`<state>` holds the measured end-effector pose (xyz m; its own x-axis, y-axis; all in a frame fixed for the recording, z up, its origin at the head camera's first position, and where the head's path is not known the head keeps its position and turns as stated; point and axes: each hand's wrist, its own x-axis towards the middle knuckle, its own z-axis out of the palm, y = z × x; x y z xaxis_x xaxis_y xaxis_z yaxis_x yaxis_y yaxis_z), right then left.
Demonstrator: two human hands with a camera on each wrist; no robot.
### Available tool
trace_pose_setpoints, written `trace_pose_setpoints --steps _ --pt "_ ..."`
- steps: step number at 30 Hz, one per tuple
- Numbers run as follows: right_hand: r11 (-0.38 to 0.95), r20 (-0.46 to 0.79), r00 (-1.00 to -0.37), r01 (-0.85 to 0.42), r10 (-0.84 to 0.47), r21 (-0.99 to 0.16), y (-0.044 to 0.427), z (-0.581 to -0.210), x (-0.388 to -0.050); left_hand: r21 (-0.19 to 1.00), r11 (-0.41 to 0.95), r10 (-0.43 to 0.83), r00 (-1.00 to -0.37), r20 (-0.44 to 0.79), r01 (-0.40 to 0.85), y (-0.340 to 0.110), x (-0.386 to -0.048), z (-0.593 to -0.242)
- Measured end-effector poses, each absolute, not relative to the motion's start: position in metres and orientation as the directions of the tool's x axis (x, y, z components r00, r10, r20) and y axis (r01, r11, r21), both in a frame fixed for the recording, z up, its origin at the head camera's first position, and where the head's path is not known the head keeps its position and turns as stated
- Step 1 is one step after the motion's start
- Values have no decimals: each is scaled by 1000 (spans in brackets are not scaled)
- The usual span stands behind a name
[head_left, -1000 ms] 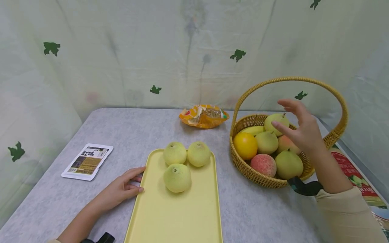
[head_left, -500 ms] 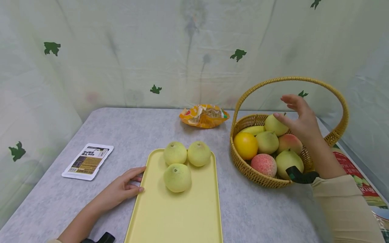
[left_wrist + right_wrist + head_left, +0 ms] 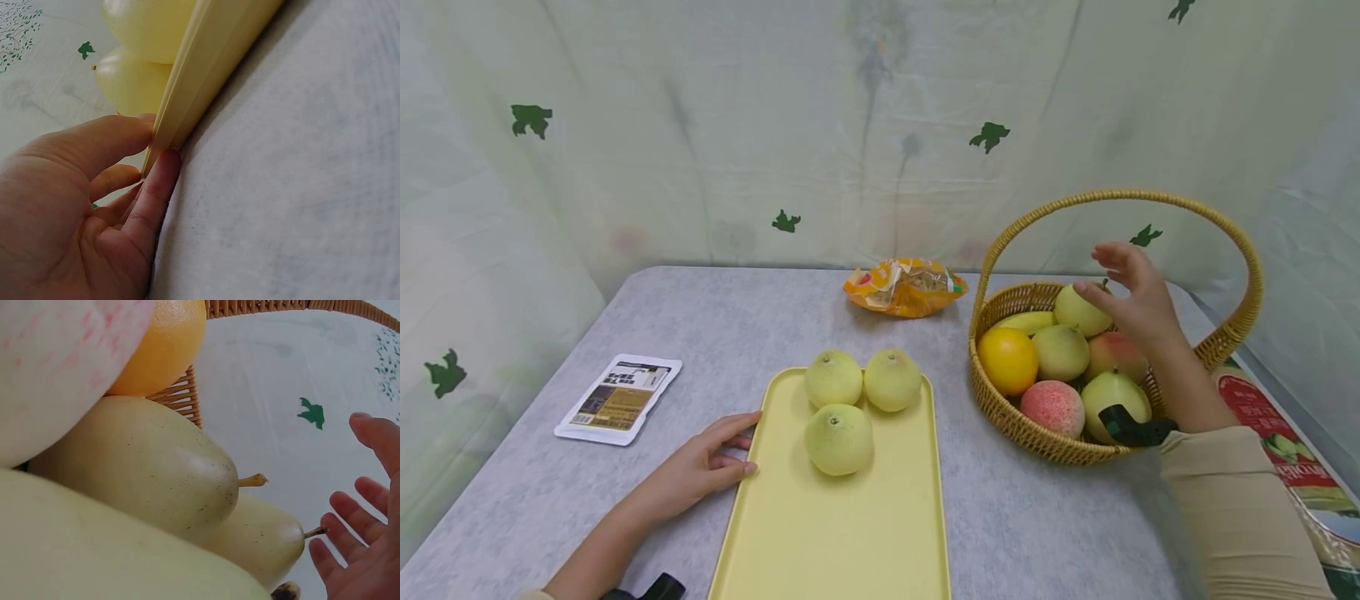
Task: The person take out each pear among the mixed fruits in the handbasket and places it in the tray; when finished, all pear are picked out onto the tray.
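My left hand [image 3: 696, 467] rests at the left rim of a pale yellow tray [image 3: 880, 542]. In the left wrist view, its thumb and fingertips touch the tray's edge [image 3: 194, 87]. Three round yellow-green fruits [image 3: 838, 440] stand towards the tray's far end. Over the wicker basket [image 3: 1037, 442], beneath the handle, hovers my right hand [image 3: 1142, 300], fingers spread and nothing held. Closest to it is the rearmost pear [image 3: 1081, 310]. In the right wrist view a gap shows between the fingers and the pear stems [image 3: 253, 480].
The basket also holds an orange [image 3: 1007, 361], peaches [image 3: 1052, 408], a banana [image 3: 1026, 322] and more pears [image 3: 1060, 352]. An orange snack bag [image 3: 906, 287] lies at the back, a white pouch [image 3: 619, 400] at left. A red printed package [image 3: 1285, 425] lies at right.
My right hand has moved slightly left and inward over the basket, closer to the rearmost pear. The left hand, the tray and its fruits stay put.
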<state>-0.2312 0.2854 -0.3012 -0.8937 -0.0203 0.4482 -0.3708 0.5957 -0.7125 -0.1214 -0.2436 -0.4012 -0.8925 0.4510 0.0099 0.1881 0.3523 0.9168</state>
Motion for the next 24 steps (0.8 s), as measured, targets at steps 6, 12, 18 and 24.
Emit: trace_pose_setpoints --steps 6,12,18,24 --pt "582 397 -918 -334 -21 -742 287 -306 -234 911 363 453 -891 12 197 -242 -121 -401" --pt "587 330 -943 -290 -40 -756 288 -309 -235 912 356 456 -890 21 204 -242 -121 -400" --pt "581 297 -954 -268 -47 -769 290 -313 -234 914 348 458 -889 31 211 -242 -121 -401" --pt "587 280 -959 -252 -45 -769 293 -315 -234 912 356 454 -891 20 202 -243 -122 -402"
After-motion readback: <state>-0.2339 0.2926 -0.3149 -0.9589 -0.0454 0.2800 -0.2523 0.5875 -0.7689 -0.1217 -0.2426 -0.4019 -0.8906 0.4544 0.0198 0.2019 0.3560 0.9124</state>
